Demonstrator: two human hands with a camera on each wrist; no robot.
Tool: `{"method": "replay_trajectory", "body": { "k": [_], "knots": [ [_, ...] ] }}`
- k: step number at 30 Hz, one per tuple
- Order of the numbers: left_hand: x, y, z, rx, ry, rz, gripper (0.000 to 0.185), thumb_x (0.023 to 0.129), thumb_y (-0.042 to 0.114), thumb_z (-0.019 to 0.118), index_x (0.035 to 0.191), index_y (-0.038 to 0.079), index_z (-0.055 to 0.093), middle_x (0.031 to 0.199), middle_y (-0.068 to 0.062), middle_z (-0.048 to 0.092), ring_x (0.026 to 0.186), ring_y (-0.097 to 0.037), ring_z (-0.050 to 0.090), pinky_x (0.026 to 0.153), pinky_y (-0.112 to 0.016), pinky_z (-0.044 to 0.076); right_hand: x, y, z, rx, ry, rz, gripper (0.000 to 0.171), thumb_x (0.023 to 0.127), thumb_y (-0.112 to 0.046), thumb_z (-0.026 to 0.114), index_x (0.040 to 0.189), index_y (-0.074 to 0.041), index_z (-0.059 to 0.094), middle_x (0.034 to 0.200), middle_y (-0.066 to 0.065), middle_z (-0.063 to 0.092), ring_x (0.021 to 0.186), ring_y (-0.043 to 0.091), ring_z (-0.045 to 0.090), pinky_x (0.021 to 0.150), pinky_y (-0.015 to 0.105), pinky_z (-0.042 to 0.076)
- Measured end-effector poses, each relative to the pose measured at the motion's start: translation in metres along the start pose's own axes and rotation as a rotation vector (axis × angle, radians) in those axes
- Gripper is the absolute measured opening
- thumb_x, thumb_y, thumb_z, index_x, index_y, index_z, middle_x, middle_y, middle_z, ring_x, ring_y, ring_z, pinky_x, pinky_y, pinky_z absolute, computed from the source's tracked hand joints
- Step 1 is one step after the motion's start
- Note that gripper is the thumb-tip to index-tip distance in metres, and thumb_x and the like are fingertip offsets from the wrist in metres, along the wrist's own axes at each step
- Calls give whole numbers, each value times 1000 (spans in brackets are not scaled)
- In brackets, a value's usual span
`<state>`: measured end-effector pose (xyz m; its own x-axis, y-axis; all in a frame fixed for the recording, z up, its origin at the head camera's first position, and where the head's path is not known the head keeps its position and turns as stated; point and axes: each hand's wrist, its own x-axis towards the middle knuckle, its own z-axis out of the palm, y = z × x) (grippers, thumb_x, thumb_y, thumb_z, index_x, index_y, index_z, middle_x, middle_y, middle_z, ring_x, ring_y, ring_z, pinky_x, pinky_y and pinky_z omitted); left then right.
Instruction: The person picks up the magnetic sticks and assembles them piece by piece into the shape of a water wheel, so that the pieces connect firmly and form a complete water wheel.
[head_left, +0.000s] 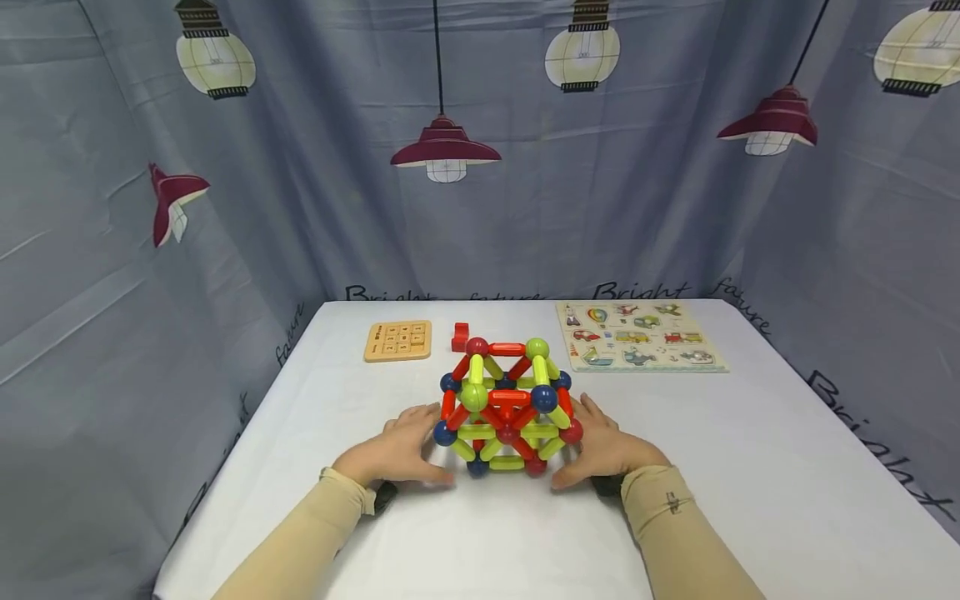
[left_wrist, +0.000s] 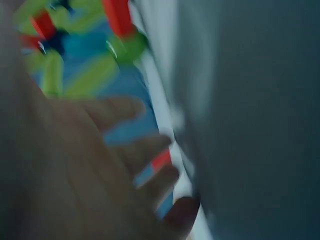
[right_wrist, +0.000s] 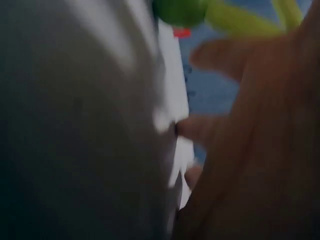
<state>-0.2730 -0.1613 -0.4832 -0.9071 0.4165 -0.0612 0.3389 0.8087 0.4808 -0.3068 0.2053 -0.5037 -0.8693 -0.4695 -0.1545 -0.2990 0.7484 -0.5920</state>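
Note:
A cage-like magnetic rod-and-ball model [head_left: 510, 397] stands on the white table in the head view, built of red and lime rods with red, lime and dark blue balls. On its left side is my left hand [head_left: 401, 454], thumb spread toward the front and fingers reaching along the side. My right hand [head_left: 606, 450] mirrors it on the right, its fingertips partly behind a red ball. Both hands are low by the tabletop. The left wrist view is blurred, with the spread fingers [left_wrist: 145, 152] beside the rods. Part of a green ball [right_wrist: 181, 11] appears above my right fingers in the right wrist view.
Behind the model lies a small red block [head_left: 461, 337]. A wooden number puzzle [head_left: 397, 341] lies at the back left, and a picture puzzle board [head_left: 641, 337] at the back right. A grey curtain [head_left: 510, 233] hangs behind the table [head_left: 750, 483] and along its sides.

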Motion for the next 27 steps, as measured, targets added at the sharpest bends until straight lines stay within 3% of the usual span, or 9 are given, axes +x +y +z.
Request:
{"method": "replay_trajectory", "body": {
  "k": [1, 4, 8, 14, 21, 27],
  "knots": [
    [3, 3, 6, -15, -18, 27, 105, 73, 62, 84, 160, 28, 37, 168, -11, 28, 154, -39, 20, 117, -67, 23, -1, 0, 2, 16, 13, -9, 125, 58, -57, 89, 163, -21, 30, 171, 13, 20, 155, 48, -8, 112, 82, 8],
    [11, 15, 18, -55, 9, 72, 103, 68, 70, 85, 156, 35, 43, 165, -10, 32, 153, -39, 19, 113, -63, 25, -2, 2, 8, 90, 61, -32, 121, 58, -60, 92, 160, -25, 37, 169, 11, 28, 155, 46, -9, 113, 80, 6],
    [22, 23, 24, -69, 23, 75, 102, 70, 67, 85, 155, 29, 45, 161, -9, 39, 151, -37, 23, 109, -56, 29, -5, 6, 12, 131, 93, -19, 114, 61, -61, 91, 158, -30, 39, 167, 10, 29, 155, 42, -4, 114, 77, 10],
    [37, 25, 25, -79, 24, 70, 101, 72, 67, 84, 156, 26, 44, 160, -8, 42, 149, -34, 26, 108, -51, 29, -3, 11, 8, 130, 144, 5, 113, 64, -60, 90, 158, -26, 36, 165, 11, 30, 154, 42, 4, 114, 76, 12],
    [52, 24, 26, -74, 20, 72, 90, 73, 67, 83, 149, 30, 53, 152, -6, 52, 139, -30, 38, 100, -48, 32, 2, 20, 9, 110, 206, 4, 101, 67, -61, 88, 153, -33, 44, 157, 3, 47, 153, 41, 16, 115, 75, 14],
    [59, 18, 30, -71, 30, 44, 87, 73, 68, 82, 148, 34, 54, 151, -1, 54, 133, -25, 43, 96, -46, 31, 5, 23, 11, 94, 224, 47, 98, 70, -67, 83, 154, -32, 46, 157, 7, 46, 151, 39, 22, 115, 75, 15]
  ]
}}
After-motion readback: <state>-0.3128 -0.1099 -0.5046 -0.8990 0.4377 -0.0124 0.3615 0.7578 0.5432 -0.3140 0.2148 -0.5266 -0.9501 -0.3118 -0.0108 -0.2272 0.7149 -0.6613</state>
